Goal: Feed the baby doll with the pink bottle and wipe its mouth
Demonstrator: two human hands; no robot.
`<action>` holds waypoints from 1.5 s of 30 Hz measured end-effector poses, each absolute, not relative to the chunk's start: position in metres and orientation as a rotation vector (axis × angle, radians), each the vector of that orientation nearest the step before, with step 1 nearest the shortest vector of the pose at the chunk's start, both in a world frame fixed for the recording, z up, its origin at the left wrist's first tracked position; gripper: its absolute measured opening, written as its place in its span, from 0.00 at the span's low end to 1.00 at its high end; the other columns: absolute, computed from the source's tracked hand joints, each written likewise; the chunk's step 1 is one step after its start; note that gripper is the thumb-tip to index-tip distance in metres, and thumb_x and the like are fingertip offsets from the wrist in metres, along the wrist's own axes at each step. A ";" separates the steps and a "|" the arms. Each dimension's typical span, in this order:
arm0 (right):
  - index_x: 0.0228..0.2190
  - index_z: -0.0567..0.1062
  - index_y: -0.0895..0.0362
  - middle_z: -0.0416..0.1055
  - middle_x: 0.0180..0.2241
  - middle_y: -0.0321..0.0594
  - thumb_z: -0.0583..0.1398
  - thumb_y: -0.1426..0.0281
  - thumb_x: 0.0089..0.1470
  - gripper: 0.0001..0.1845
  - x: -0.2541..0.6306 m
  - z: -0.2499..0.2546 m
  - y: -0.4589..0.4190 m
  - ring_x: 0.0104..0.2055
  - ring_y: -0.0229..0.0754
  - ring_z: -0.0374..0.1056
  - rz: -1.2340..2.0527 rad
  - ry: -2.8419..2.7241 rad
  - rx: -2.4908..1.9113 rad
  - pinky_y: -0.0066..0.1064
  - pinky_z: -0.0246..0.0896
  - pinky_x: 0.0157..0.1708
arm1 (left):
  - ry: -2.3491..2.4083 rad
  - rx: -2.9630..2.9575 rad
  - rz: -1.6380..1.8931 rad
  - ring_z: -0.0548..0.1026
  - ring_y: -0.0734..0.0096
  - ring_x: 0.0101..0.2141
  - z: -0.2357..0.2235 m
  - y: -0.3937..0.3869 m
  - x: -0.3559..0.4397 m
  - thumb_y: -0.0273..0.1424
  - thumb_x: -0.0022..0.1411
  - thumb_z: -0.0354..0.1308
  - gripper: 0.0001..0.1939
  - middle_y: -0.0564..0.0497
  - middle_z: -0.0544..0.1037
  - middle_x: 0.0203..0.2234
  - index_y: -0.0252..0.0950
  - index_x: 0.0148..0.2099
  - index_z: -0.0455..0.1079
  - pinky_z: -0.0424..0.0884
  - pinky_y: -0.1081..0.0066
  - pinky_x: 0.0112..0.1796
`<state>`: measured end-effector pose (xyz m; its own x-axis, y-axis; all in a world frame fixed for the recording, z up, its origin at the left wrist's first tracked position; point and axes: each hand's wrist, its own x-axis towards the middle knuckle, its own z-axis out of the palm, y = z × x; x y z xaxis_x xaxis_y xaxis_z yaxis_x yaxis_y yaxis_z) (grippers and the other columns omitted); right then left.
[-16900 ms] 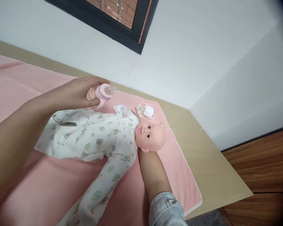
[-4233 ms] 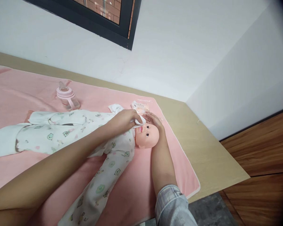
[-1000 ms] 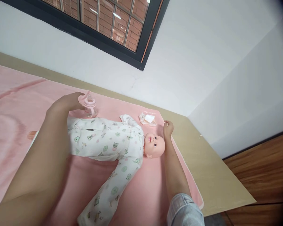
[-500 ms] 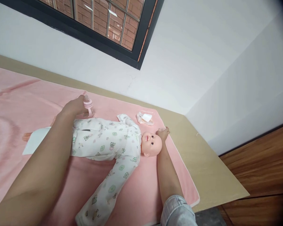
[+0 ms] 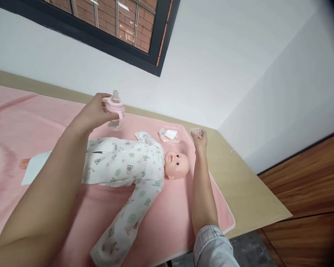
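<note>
My left hand [image 5: 98,111] grips a pink-and-clear baby bottle [image 5: 116,108] by its side, with the teat pointing up, above the far edge of the pink blanket. In my right hand [image 5: 199,140] is a small clear cap [image 5: 196,132], pinched between the fingers beyond the doll's head. Between my arms a baby doll [image 5: 178,165] lies on its back, its head towards my right arm. It wears a white patterned sleepsuit [image 5: 122,159] with one long sleeve stretched towards me.
A pink blanket [image 5: 167,211] covers much of the tan tabletop [image 5: 239,189]. A small clear plastic packet with a white label [image 5: 169,135] lies past the doll's shoulder. A white sheet [image 5: 35,167] is by its legs. The wall and a barred window stand behind.
My left hand has lifted the bottle up and slightly right. My right hand has risen from beside the doll's head with the clear cap. The doll stays in place.
</note>
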<state>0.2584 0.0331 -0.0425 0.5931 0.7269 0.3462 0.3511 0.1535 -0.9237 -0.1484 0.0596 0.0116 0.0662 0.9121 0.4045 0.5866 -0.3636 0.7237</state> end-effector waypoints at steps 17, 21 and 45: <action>0.62 0.52 0.44 0.59 0.61 0.40 0.58 0.53 0.58 0.36 0.143 0.026 -0.055 0.61 0.46 0.61 0.346 -1.684 -0.926 0.49 0.61 0.60 | 1.151 2.373 0.942 0.76 0.58 0.40 0.031 -0.044 -0.036 0.34 0.55 0.57 0.37 0.48 0.74 0.51 0.42 0.66 0.52 0.69 0.67 0.37; 0.63 0.53 0.44 0.56 0.62 0.39 0.57 0.53 0.59 0.34 0.137 0.024 -0.055 0.64 0.48 0.57 0.334 -1.728 -0.950 0.51 0.59 0.62 | 1.179 2.369 1.015 0.75 0.55 0.44 0.030 -0.042 -0.036 0.37 0.56 0.57 0.38 0.47 0.74 0.51 0.42 0.67 0.50 0.70 0.64 0.40; 0.66 0.27 0.45 0.33 0.69 0.46 0.55 0.56 0.59 0.49 0.211 -0.003 0.011 0.70 0.50 0.44 -0.217 -1.512 -1.119 0.53 0.50 0.64 | 0.843 2.596 0.738 0.77 0.60 0.42 0.050 -0.062 -0.071 0.51 0.59 0.58 0.23 0.54 0.79 0.43 0.49 0.53 0.72 0.72 0.66 0.43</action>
